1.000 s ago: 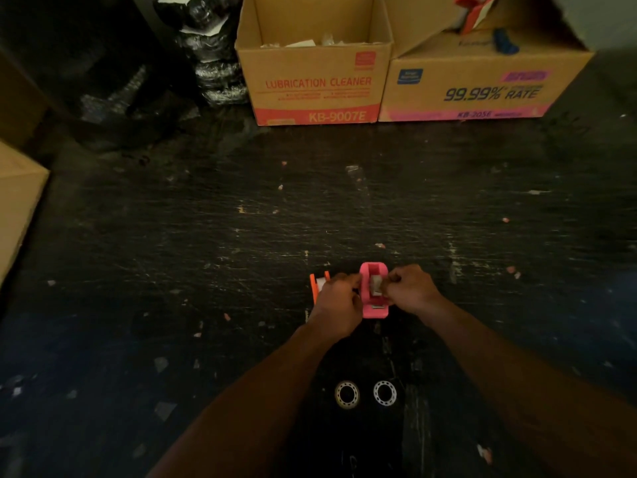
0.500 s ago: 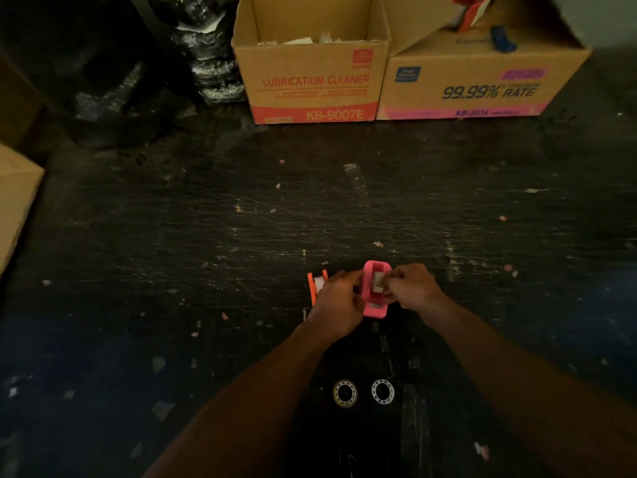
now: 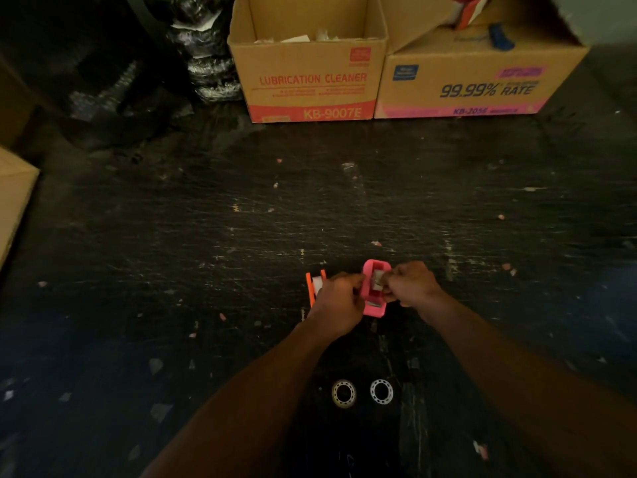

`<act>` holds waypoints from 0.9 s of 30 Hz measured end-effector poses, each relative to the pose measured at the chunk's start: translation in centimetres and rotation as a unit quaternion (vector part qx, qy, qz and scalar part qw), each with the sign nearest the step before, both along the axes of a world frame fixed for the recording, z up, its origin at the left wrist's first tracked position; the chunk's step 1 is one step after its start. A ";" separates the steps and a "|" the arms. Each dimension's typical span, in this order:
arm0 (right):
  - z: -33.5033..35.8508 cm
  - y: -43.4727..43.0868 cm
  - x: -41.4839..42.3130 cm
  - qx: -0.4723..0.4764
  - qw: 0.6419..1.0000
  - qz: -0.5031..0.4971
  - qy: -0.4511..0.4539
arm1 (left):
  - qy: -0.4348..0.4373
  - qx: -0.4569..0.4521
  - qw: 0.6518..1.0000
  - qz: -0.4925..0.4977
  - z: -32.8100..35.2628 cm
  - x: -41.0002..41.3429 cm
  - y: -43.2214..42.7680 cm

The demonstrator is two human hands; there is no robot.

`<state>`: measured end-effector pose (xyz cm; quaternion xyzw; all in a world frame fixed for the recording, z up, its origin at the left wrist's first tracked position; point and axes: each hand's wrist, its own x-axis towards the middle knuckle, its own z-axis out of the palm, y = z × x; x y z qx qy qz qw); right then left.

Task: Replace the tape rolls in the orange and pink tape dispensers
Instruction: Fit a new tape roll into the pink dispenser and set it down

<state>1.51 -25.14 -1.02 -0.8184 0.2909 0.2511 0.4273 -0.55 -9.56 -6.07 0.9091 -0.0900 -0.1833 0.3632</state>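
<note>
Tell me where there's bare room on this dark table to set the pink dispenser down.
Widest bare stretch: between the pink dispenser and the cardboard boxes at the back. Also open far left and right of both hands. Crowded: beside the orange dispenser, and near the two rings between the forearms.

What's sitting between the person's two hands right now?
In the head view, the pink tape dispenser sits between the left hand and right hand, both gripping its sides.

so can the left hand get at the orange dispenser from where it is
Probably yes. The orange dispenser sits right beside the left hand, partly behind it, with nothing between them. But that hand is busy gripping the pink dispenser and would have to let go.
</note>
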 end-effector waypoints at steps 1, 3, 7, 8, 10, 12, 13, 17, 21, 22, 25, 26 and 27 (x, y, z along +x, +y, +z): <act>-0.1 0.0 0.0 0.001 1.000 0.000 0.000 | 0.001 0.000 1.000 0.000 0.0 0.0 0.0; -0.3 0.0 0.0 -0.003 1.000 0.000 -0.001 | 0.001 -0.002 1.000 0.002 -0.1 0.0 0.0; -0.5 0.0 0.1 0.003 1.000 -0.002 0.004 | 0.002 -0.001 1.000 0.003 -0.1 -0.1 -0.1; -0.5 0.0 0.1 0.005 1.000 0.001 0.003 | 0.001 -0.001 1.000 0.005 -0.1 -0.1 -0.1; -0.7 -0.3 0.0 0.016 1.000 0.004 0.003 | 0.000 -0.002 1.000 0.006 -0.1 -0.1 -0.1; -0.6 -0.5 -0.2 0.042 0.999 0.001 0.008 | 0.002 -0.007 1.000 0.005 0.0 -0.1 -0.1; -0.4 -0.6 -0.4 0.056 0.998 -0.003 0.009 | 0.005 -0.008 1.000 0.006 0.1 -0.1 -0.2; 0.2 -0.8 -0.8 0.068 0.998 0.005 -0.001 | 0.010 -0.016 1.000 0.014 0.2 -0.3 -0.3; -0.1 -0.6 -0.8 0.057 0.998 0.015 -0.002 | 0.008 -0.019 1.000 0.020 0.3 -0.4 -0.3; -0.2 -0.6 -0.7 0.058 0.998 0.011 -0.005 | 0.008 -0.018 1.000 0.020 0.3 -0.4 -0.4; 0.1 -0.5 -0.4 0.075 0.997 -0.001 -0.013 | 0.012 -0.024 0.999 0.019 0.4 -0.4 -0.4; 0.2 -0.6 -0.2 0.079 0.997 -0.004 -0.016 | 0.011 -0.027 0.999 0.021 0.4 -0.4 -0.3; 0.3 -0.7 -0.1 0.080 0.997 -0.008 -0.018 | 0.009 -0.030 0.999 0.022 0.4 -0.4 -0.3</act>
